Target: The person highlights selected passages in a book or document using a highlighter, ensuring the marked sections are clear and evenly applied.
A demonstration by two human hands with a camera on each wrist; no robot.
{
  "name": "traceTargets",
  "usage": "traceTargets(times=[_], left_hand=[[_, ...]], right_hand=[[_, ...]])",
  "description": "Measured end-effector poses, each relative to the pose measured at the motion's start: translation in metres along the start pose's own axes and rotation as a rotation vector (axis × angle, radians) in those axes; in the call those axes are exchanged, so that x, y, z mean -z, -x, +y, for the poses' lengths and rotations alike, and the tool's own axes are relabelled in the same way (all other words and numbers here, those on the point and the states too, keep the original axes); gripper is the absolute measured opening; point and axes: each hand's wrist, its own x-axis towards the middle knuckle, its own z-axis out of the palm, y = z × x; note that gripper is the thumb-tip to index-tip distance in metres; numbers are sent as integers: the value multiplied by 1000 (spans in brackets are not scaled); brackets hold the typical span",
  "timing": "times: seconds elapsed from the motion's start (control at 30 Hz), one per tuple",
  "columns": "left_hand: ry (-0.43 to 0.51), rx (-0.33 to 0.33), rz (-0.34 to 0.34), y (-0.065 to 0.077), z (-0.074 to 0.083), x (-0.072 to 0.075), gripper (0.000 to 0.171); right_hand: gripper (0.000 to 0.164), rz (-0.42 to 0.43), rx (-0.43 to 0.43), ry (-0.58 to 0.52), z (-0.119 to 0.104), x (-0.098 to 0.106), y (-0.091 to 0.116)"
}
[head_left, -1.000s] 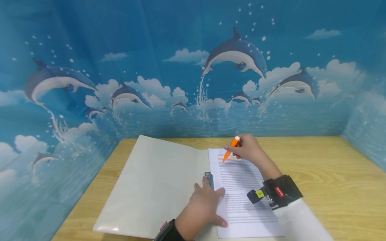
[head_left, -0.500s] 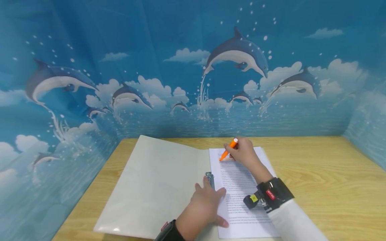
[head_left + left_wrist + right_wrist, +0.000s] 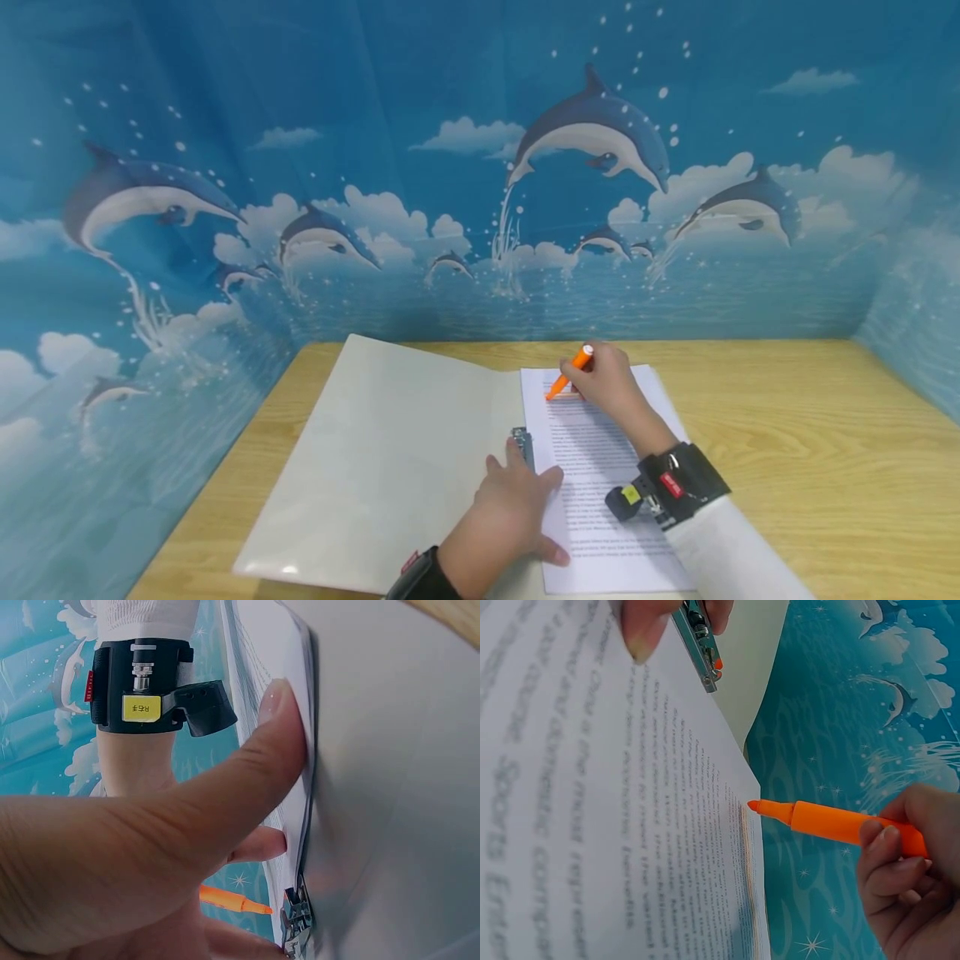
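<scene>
In the head view my right hand (image 3: 606, 379) grips an orange highlighter (image 3: 570, 372), its tip down at the left end of a line near the top of the printed page (image 3: 600, 517). Orange marking runs along that line; the right wrist view shows the highlighter (image 3: 832, 821) with its tip at the printed text. My left hand (image 3: 510, 508) lies spread over the folder's spine and the page's left edge. Its thumb (image 3: 281, 727) presses the sheets' edge in the left wrist view, and a fingertip reaches the metal clip (image 3: 522, 446).
The cream folder (image 3: 375, 467) lies open on a wooden table (image 3: 810, 417), its cover spread to the left under the left forearm. Behind stands a blue backdrop (image 3: 435, 192) printed with dolphins. Black camera straps (image 3: 682, 483) sit on both wrists.
The right hand has moved left and slightly down, bringing the highlighter tip to the start of the line. It has barely shifted over the last half second. The left hand stays put.
</scene>
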Motion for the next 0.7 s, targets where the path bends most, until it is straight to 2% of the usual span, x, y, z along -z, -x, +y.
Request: traceTargets(times=[0.23,0.53,0.7], left_hand=[[-23,-5,4,0,0,-1,95],[-11,-36,58,5,-3,-1,96],[-8,-34,52,5,-3,0,95]], right_hand=[[20,-33,-57,-9,-1,0,0],[17,-28,-44,-12,-3,-1,0],[17,-35,-40,-16,-3,-1,1]])
